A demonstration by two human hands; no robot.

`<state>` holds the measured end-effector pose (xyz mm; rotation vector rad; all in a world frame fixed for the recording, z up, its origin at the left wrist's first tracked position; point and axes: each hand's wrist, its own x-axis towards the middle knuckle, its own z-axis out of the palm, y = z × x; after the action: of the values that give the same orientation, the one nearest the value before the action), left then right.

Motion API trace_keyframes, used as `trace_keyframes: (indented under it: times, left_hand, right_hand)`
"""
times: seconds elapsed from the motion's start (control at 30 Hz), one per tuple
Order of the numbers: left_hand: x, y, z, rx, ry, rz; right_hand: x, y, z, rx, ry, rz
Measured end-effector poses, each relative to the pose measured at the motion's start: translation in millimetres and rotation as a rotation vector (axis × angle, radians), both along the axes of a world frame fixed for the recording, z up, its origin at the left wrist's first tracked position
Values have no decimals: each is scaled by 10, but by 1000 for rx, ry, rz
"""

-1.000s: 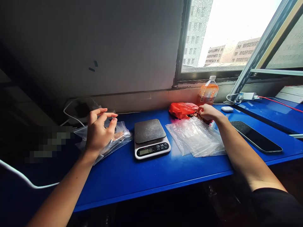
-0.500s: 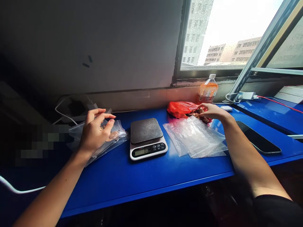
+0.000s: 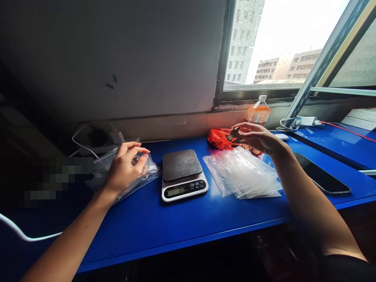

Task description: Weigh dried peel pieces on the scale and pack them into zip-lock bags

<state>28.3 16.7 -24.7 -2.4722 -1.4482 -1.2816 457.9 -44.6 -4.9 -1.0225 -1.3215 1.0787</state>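
Between the thumb and fingers of my right hand (image 3: 258,137) is a small brown dried piece, which looks like a dried mushroom (image 3: 234,134). It is held up in front of a red plastic bag (image 3: 217,137) with more brown pieces at its mouth. My left hand (image 3: 125,166) hovers over clear plastic bags (image 3: 102,166) that hold something brown; its fingers are apart and grip nothing. A kitchen scale (image 3: 182,164) with a bare dark plate stands between the hands, its display reading about zero. Flat clear zip bags (image 3: 239,172) lie stacked right of the scale.
An orange drink bottle (image 3: 258,110) stands behind the red bag by the window. A black phone (image 3: 321,172) lies right of my right forearm. White chargers and cables (image 3: 305,120) sit at the back right, another cable (image 3: 84,143) at the back left. The blue table's front edge (image 3: 188,243) runs nearest me.
My right hand has come up and left from the red bag's mouth, now with the brown mushroom-like piece in its fingers. My left hand has shifted slightly right and down in view.
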Motion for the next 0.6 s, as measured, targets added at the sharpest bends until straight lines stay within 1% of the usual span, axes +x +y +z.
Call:
trace_keyframes:
  times: [0.1,0.17,0.23,0.3,0.37,0.43,0.5,0.6]
  left_hand:
    - [10,-27,17,-32,42,-49]
    - [26,-44,26,-53,67,-77]
    - [45,-58,30,-73,88,-96]
    - [63,-71,29,-92,104,-109]
    - [77,-83,28,-112,120,-118]
    - [86,-96,29,-130,135,-126]
    - [90,-104,32,-143,148,-133]
    - [90,-102,35,-155,165,-147]
  right_hand:
    - [-253,26,-17,55,-80,49]
    - [-450,31,-46,106,-198,77]
    - [-668,23,-101,223,-386,60]
    - [-899,4,-187,392,-588,18]
    - [-1119,-17,-296,516,-724,33]
    - [-1296,-26,-408,553,-800,108]
    - [-1405,-16,-495,564,-846,162]
    - [-1443,19,-548,601,-854,149]
